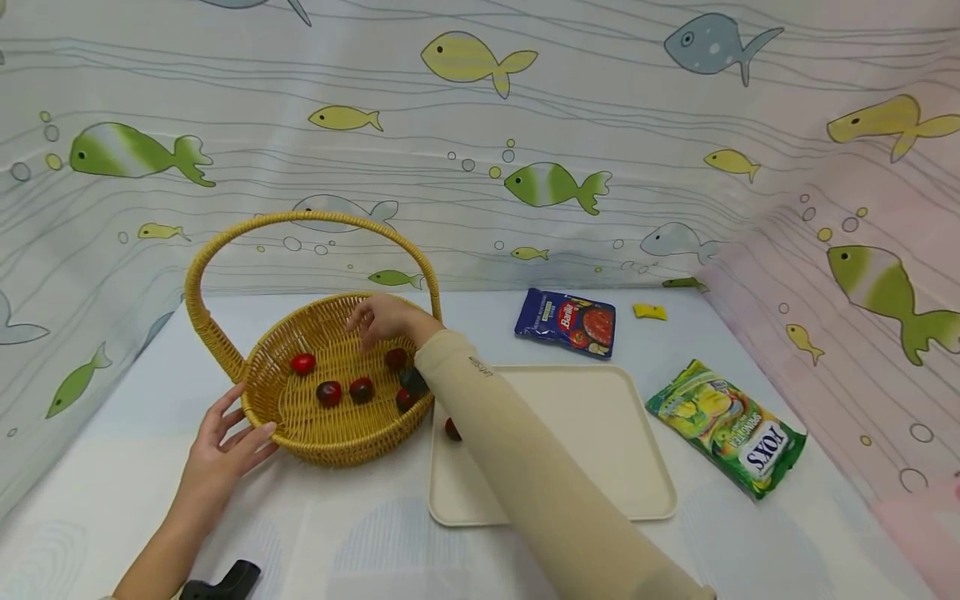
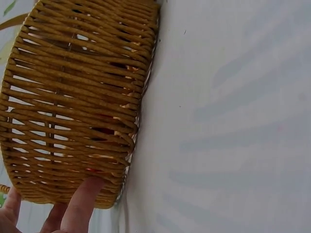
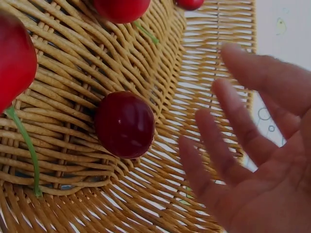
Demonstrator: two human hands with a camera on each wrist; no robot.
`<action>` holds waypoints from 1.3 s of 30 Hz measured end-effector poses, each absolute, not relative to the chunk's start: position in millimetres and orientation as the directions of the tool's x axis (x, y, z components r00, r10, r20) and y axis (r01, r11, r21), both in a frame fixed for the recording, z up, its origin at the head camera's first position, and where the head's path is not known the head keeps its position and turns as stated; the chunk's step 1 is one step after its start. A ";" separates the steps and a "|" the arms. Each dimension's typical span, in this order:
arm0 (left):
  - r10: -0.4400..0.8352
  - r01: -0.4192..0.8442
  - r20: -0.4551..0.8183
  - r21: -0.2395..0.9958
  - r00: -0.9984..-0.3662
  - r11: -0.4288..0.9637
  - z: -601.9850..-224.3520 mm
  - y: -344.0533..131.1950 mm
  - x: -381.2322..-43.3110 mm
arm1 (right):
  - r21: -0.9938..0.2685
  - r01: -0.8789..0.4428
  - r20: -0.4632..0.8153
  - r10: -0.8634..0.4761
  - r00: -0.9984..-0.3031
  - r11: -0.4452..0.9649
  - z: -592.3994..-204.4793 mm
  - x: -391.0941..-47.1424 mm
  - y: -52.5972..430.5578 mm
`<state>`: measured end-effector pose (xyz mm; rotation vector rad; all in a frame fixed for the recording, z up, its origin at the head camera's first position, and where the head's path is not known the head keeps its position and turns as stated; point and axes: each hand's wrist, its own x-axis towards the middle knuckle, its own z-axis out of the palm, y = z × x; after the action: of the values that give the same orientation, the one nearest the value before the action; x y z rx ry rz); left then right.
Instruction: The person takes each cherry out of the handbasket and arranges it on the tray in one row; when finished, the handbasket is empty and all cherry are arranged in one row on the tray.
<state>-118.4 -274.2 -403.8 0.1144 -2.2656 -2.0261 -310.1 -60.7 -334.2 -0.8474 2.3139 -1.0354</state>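
Note:
Several red and dark red cherries (image 1: 328,393) lie in a yellow wicker basket (image 1: 345,452) with a tall arched handle. My right hand (image 1: 390,319) hovers over the basket's far right part, holding nothing. In the right wrist view, its fingers are spread beside a dark cherry (image 3: 125,124) and do not touch it. Other cherries there have green stems. My left hand (image 1: 225,450) touches the outside of the basket's left wall, near the handle's base. In the left wrist view, a fingertip (image 2: 92,184) presses on the weave. Another cherry (image 1: 452,429) lies on the cream tray (image 1: 585,442), partly behind my right sleeve.
Right of the basket stands the tray, crossed by my right sleeve (image 1: 525,442). Behind it lie a blue Barilla pouch (image 1: 567,323) and a small yellow packet (image 1: 649,312). A green FOX'S bag (image 1: 727,429) lies at the right. A fish-patterned cloth (image 1: 480,125) hangs behind.

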 end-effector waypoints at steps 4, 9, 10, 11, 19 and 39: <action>-0.116 0.017 0.030 0.994 -0.993 0.109 -403.1 -274.4 -119.2 | -0.710 -0.305 -0.239 -0.625 -0.743 0.634 -334.5 -308.7 -58.5; -0.109 0.026 0.038 0.994 -0.993 0.111 -405.7 -276.1 -120.4 | -0.659 -0.208 -0.357 -0.544 -0.759 0.723 -335.6 -303.7 -57.1; -0.110 0.024 0.036 0.993 -0.993 0.113 -405.4 -275.8 -120.3 | -0.652 -0.202 -0.374 -0.543 -0.752 0.731 -335.7 -302.6 -57.1; -0.111 0.021 0.033 0.993 -0.993 0.114 -405.2 -275.6 -120.5 | -0.642 -0.201 -0.390 -0.541 -0.745 0.740 -335.6 -301.5 -57.2; -0.105 0.020 0.032 0.994 -0.994 0.111 -400.6 -273.2 -120.0 | -0.644 -0.229 -0.425 -0.591 -0.686 0.729 -336.1 -298.5 -62.5; -0.109 0.011 0.023 0.994 -0.994 0.109 -402.0 -276.2 -117.0 | -0.648 -0.539 -0.201 -0.803 -0.560 0.538 -289.9 -270.6 -55.3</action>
<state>-117.0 -276.2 -402.0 0.1010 -2.2705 -2.0363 -270.6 -55.3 -289.9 -1.0877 2.2956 -0.7306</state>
